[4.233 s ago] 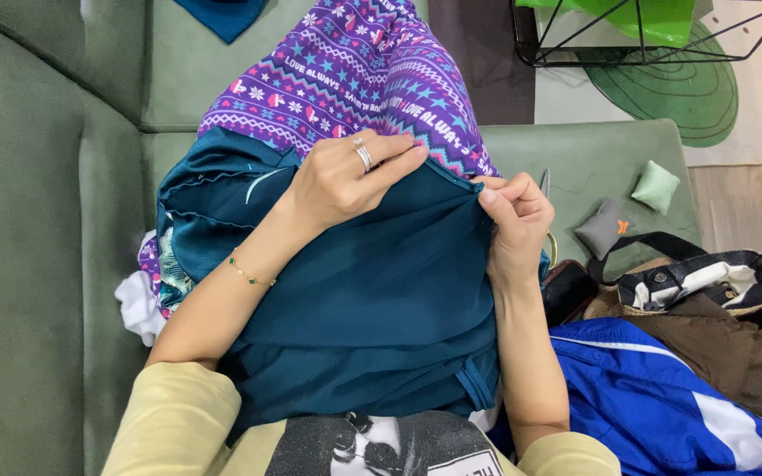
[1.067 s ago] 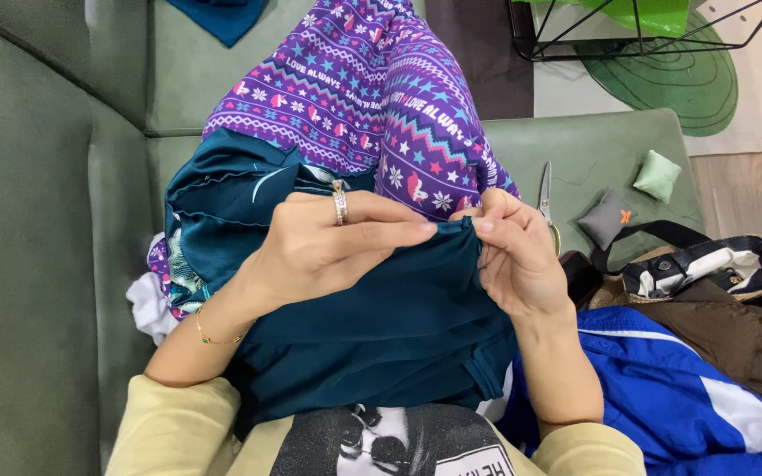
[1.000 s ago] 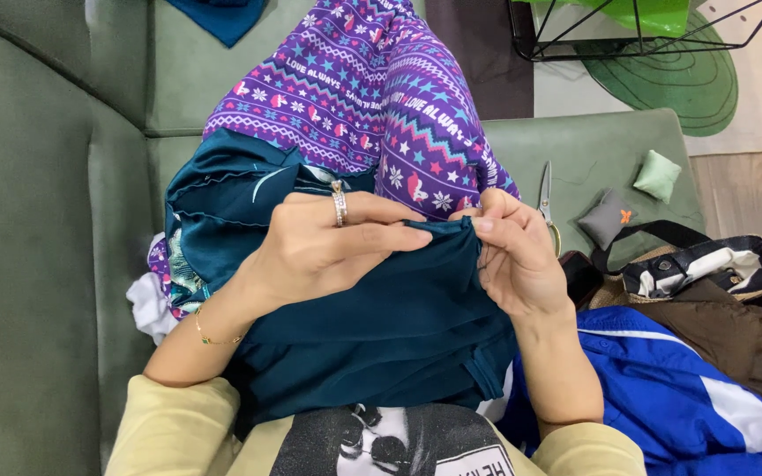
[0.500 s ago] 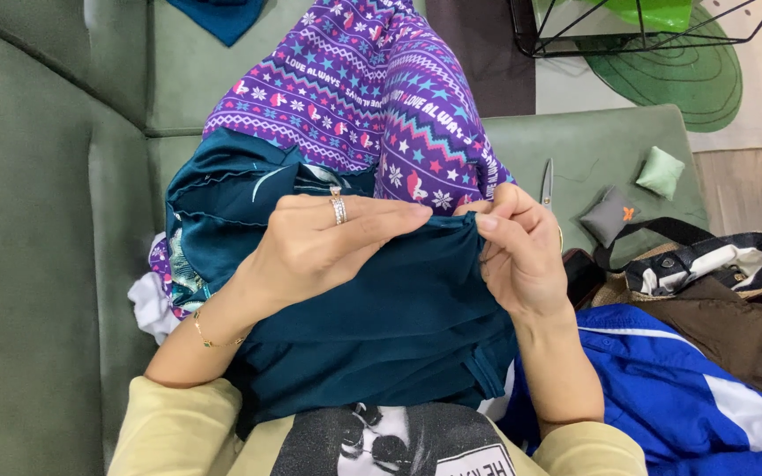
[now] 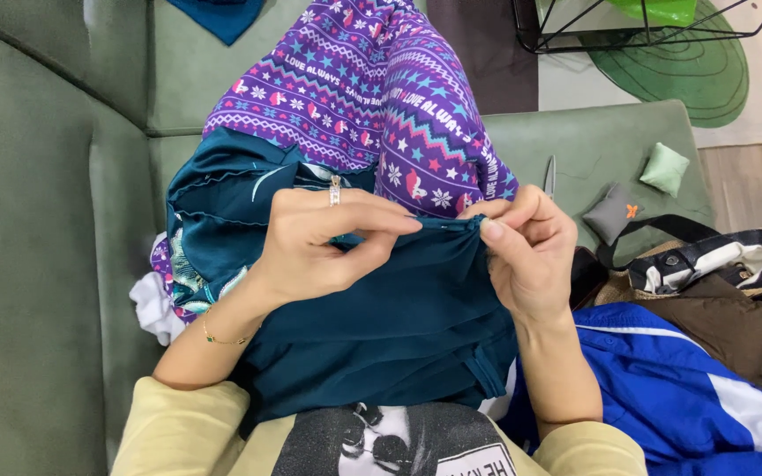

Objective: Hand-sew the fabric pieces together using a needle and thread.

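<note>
A dark teal garment (image 5: 399, 317) lies over my lap, on top of purple patterned trousers (image 5: 372, 97). My left hand (image 5: 324, 242), with a ring and a thin bracelet, pinches the gathered upper edge of the teal cloth. My right hand (image 5: 526, 251) grips the same edge from the right, fingertips almost meeting the left hand's. Whether a needle or thread is between the fingers is too small to tell.
I sit on a green sofa (image 5: 37, 264). A blue and white jacket (image 5: 690, 397) and a brown bag (image 5: 725, 300) lie at my right. Small scissors (image 5: 549, 176), a grey pincushion (image 5: 615, 211) and a green one (image 5: 666, 167) rest on the seat. A wire table frame (image 5: 646, 26) stands beyond.
My hands have come together on the teal cloth's upper edge. The left hand has slid down from the patterned trousers and now pinches the fabric close to the right hand.
</note>
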